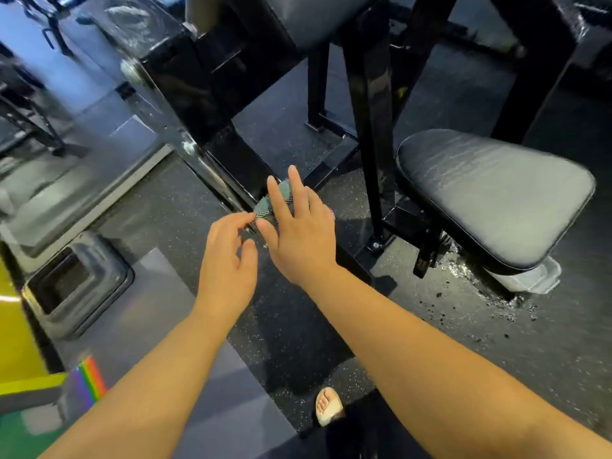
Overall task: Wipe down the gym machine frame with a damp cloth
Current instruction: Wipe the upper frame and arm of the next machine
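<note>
Teal cloth (264, 209) lies on the black machine frame (215, 137) beneath the right hand (299, 240), whose fingers are straight and spread. The left hand (225, 260), loosely curled, touches the cloth's near corner; a pinch cannot be confirmed.

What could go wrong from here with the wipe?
1. The cloth is bunched small under the flat right hand; it may skid off the glossy, slanted frame bar.
2. The bolt further up the bar could snag it.
3. If dropped, it may pick up the loose debris on the floor near the seat.
</note>
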`<state>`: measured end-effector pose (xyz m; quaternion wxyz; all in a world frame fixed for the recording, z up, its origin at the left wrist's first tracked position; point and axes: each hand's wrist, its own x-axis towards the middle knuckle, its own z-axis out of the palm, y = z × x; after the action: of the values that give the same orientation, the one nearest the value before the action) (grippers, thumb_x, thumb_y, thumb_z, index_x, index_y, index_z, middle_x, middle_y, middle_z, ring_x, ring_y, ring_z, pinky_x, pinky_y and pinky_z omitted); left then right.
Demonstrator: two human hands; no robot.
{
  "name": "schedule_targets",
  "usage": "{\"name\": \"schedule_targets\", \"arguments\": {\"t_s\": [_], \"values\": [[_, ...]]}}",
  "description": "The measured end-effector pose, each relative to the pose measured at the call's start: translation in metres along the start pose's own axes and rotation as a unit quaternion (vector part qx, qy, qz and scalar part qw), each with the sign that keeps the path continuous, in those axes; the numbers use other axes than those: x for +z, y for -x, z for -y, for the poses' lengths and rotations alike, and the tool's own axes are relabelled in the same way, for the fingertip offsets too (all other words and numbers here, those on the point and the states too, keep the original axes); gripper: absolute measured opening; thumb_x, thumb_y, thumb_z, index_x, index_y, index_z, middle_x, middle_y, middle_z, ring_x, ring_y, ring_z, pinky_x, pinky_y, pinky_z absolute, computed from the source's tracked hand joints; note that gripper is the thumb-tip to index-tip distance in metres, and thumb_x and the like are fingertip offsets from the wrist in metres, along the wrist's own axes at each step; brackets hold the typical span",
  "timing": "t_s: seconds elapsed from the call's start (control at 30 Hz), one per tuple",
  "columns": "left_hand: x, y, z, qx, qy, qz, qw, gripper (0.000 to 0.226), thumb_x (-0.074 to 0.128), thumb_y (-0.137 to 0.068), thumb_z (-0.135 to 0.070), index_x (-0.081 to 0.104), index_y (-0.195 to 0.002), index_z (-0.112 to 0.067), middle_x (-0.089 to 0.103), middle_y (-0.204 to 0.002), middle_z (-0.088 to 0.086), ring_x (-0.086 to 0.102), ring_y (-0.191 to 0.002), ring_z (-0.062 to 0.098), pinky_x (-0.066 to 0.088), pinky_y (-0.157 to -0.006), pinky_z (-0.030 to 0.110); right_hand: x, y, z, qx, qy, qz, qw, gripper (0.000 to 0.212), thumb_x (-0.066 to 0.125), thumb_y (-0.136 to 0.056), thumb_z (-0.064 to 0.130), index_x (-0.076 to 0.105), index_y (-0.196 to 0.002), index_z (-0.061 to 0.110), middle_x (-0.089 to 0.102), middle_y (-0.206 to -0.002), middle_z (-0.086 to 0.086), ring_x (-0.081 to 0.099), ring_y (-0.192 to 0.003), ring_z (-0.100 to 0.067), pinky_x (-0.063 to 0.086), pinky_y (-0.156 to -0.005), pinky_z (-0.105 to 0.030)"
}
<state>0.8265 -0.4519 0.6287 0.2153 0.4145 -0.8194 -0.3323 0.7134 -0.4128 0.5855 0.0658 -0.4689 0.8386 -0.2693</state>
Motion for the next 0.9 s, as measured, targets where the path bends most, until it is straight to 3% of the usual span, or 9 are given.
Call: {"name": "schedule_targets", "arguments": {"t_s": [0.13,0.3,0.4,0.53,0.6,0.7,0.77,0.83,0.9], "values": [[-0.009,0.0,0.004,-0.042,-0.007,0.002,0.999,0.035,0.04,-0.096,-0.006,0.049,-0.128,-0.019,0.038,-0.123,-0.008,0.041,-0.106,0.003,0.032,-0.089,0.019,0.02,0.049,-0.023,-0.056,0.112,-0.012,0.992,0.062,0.038,-0.094,0.049,0.026,-0.15,0.025,0.022,-0.158,-0.009,0.028,-0.139,-0.039,0.025,-0.108,-0.05],[0.003,0.002,0.005,-0.036,-0.023,0.063,0.997,0.035,0.041,-0.098,-0.012,0.046,-0.132,-0.018,0.038,-0.133,-0.002,0.043,-0.112,0.013,0.036,-0.098,0.03,0.028,0.148,-0.081,0.038,0.103,0.019,0.994,0.059,0.025,-0.099,0.049,0.025,-0.146,0.014,0.014,-0.156,-0.017,0.022,-0.14,-0.042,0.032,-0.108,-0.054],[0.008,-0.002,-0.003,-0.032,-0.025,0.052,0.998,0.035,0.04,-0.098,-0.012,0.044,-0.133,-0.018,0.038,-0.127,-0.005,0.043,-0.095,0.002,0.032,-0.088,0.016,0.028,0.111,-0.056,0.074,0.075,-0.019,0.994,0.062,0.025,-0.098,0.048,0.024,-0.147,0.009,0.018,-0.155,-0.019,0.022,-0.139,-0.044,0.025,-0.11,-0.055],[0.001,-0.007,-0.011,-0.011,0.008,-0.027,1.0,0.03,0.039,-0.098,-0.009,0.048,-0.125,-0.017,0.038,-0.12,-0.008,0.04,-0.091,-0.025,0.026,-0.074,-0.009,0.018,0.016,0.014,-0.015,0.061,-0.048,0.997,0.063,0.03,-0.097,0.044,0.014,-0.152,0.017,0.015,-0.159,-0.013,0.021,-0.142,-0.04,0.026,-0.112,-0.051],[-0.004,-0.008,-0.009,0.003,0.024,-0.061,0.998,0.02,0.04,-0.099,-0.014,0.051,-0.115,-0.021,0.042,-0.118,-0.008,0.042,-0.098,-0.013,0.029,-0.082,-0.004,0.017,-0.015,0.038,-0.006,0.061,-0.037,0.997,0.064,0.031,-0.1,0.045,0.007,-0.154,0.021,0.005,-0.161,-0.009,0.013,-0.145,-0.037,0.019,-0.115,-0.048],[-0.004,-0.012,-0.001,0.067,-0.004,-0.078,0.995,0.024,0.04,-0.095,-0.011,0.053,-0.116,-0.009,0.042,-0.123,-0.001,0.036,-0.119,0.008,0.031,-0.094,0.004,0.019,-0.014,0.043,0.026,0.079,-0.098,0.992,0.059,0.034,-0.096,0.048,0.027,-0.151,0.027,0.022,-0.159,-0.005,0.028,-0.141,-0.033,0.025,-0.112,-0.044],[0.003,-0.015,0.003,0.1,-0.051,-0.044,0.993,0.035,0.038,-0.089,-0.012,0.053,-0.121,-0.005,0.042,-0.131,0.007,0.032,-0.127,0.015,0.027,-0.103,0.011,0.028,0.013,0.021,0.035,0.085,-0.102,0.991,0.057,0.029,-0.095,0.049,0.031,-0.149,0.029,0.026,-0.157,-0.003,0.028,-0.14,-0.033,0.021,-0.111,-0.044],[0.011,-0.017,0.004,0.154,-0.113,0.016,0.982,0.04,0.038,-0.087,-0.015,0.055,-0.121,-0.004,0.045,-0.134,0.014,0.034,-0.13,0.024,0.024,-0.11,0.027,0.039,0.052,-0.006,0.074,0.058,-0.163,0.982,0.055,0.034,-0.095,0.048,0.037,-0.146,0.029,0.03,-0.155,-0.004,0.028,-0.139,-0.033,0.02,-0.11,-0.045],[0.021,-0.015,0.006,0.233,-0.153,0.082,0.957,0.04,0.04,-0.087,-0.017,0.058,-0.119,-0.002,0.049,-0.131,0.017,0.035,-0.129,0.03,0.021,-0.109,0.031,0.049,0.087,-0.025,0.137,0.015,-0.212,0.967,0.05,0.038,-0.095,0.046,0.042,-0.142,0.03,0.036,-0.152,-0.005,0.029,-0.138,-0.031,0.02,-0.11,-0.043]]}}
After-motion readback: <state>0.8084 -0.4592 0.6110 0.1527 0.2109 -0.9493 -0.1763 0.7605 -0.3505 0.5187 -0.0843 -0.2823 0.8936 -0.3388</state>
